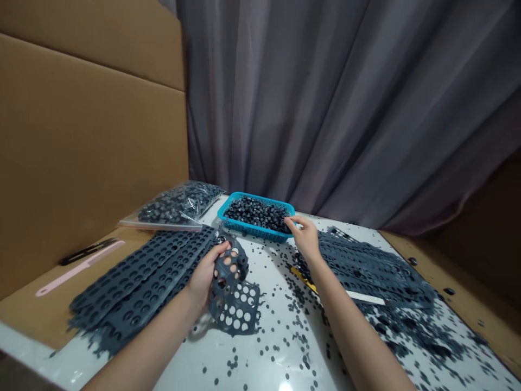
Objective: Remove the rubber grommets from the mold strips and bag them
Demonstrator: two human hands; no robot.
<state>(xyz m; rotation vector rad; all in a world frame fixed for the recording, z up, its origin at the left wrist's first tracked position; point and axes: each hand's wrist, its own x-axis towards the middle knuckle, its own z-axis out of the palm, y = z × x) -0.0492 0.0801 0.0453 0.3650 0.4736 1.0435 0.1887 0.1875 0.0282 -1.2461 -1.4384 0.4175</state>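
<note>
bare forearms [138, 350] reach in from the bottom edge of the view, the left one angled up toward the middle of the white glossy table [260, 366]. the left hand [205, 276] is closed around a perforated dark grey rubber sheet [235, 309], fingers curled through and over its upper part, gripping it firmly while the lower part hangs with its round holes showing against the table. the right forearm [358, 336] runs up to the far side, where the right hand [305, 237] is open, fingers extended and not clenched, with the fingertips [288, 221] at the right rim of a blue plastic basket [256, 232]. the basket is heaped with small dark rubber pieces [257, 213]. more of these pieces [295, 320] lie scattered over the table around both hands. to the left of the left hand lies a stack of perforated rubber strips [140, 288], and a looser pile of sheets [366, 266] lies right of the right hand. a clear plastic bag of pieces [179, 203] sits beside the basket, toward the far left corner of the table.
</note>
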